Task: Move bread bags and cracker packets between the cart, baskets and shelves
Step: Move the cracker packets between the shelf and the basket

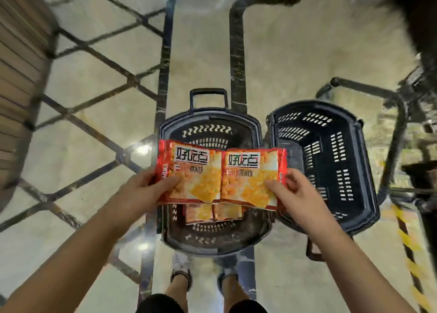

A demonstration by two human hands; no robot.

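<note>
Two cracker packets (191,178) pinched by left hand (144,189) and right hand (293,194) — I'd lower them level, flat into the left basket (208,246).

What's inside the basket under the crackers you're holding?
Two more cracker packets lie on the basket floor, side by side. The held packets cover their tops and the basket's middle, so anything else there is hidden.

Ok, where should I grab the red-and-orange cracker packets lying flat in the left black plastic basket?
Pinch the near edge of the red-and-orange cracker packets from straight above: they lie flat in the black plastic basket, whose walls likely block a sideways reach.
</note>
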